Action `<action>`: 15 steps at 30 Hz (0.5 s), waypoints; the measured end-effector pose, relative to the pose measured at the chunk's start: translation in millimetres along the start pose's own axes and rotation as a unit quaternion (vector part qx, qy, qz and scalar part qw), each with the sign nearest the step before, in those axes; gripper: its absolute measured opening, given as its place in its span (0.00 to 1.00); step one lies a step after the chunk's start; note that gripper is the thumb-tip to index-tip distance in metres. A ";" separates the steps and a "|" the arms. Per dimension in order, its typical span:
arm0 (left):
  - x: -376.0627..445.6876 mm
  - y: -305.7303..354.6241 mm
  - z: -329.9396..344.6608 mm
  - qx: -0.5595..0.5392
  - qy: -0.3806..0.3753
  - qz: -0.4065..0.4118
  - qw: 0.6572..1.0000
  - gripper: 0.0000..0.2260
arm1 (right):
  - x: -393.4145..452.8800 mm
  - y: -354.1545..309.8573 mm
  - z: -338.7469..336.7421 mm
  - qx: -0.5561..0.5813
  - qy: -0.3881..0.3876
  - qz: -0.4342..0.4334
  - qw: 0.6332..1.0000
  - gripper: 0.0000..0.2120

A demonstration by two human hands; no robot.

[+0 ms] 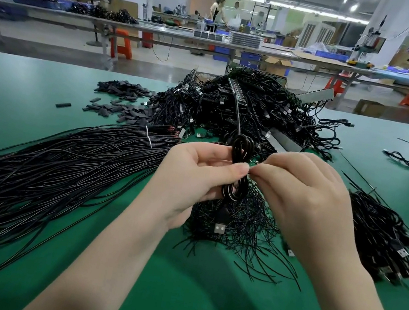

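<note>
A coiled black USB cable [242, 150] stands upright between my hands above the green table [201, 291]. My left hand [194, 175] grips the coil around its middle, thumb across the front. My right hand [300, 193] pinches something thin at the coil's waist, probably a twist tie; its fingers hide it. The cable's USB plug [220, 227] hangs below my left hand. One strand runs from the coil up toward the heap behind.
A long bundle of black wires [44, 175] lies at left. A big heap of cables [246, 110] sits behind, thin black ties [239, 229] under my hands, finished coils [385, 241] at right, small black sleeves [122, 102] at back left. People work at far benches.
</note>
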State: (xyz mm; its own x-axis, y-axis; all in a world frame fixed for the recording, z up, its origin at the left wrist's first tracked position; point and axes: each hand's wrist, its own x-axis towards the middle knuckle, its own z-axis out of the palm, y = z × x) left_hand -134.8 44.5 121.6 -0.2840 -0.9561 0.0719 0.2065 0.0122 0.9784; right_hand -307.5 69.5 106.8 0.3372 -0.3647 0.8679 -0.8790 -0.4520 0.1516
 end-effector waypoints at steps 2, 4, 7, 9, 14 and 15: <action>0.4 -0.3 -0.3 0.007 0.008 0.007 1.000 0.06 | -1.0 1.0 1.5 0.003 0.000 -0.003 1.000 0.02; 1.0 -0.5 -1.6 0.006 0.011 0.011 1.000 0.06 | -1.6 1.8 2.2 -0.004 -0.001 -0.010 1.000 0.03; 1.0 -1.1 -1.6 0.018 0.014 0.024 0.999 0.06 | -1.8 2.0 2.2 -0.006 -0.004 -0.017 1.000 0.01; 1.0 -1.7 -0.7 0.026 0.017 0.031 0.999 0.06 | -1.6 1.9 1.5 0.000 -0.006 -0.015 1.000 0.02; 1.3 -2.6 -0.8 0.032 0.025 0.039 0.998 0.07 | -1.0 0.4 1.9 0.000 0.008 -0.008 1.000 0.06; 1.5 -2.9 -0.9 0.033 0.026 0.039 0.998 0.07 | -1.1 -0.3 2.5 0.002 0.010 -0.003 1.000 0.06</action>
State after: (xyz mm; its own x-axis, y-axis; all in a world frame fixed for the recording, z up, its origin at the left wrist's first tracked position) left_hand -135.0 42.7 118.7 -0.2201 -0.9654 0.1397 0.1629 0.1048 0.9811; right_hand -306.8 68.0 104.6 0.3353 -0.3456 0.8764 -0.8755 -0.4580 0.1544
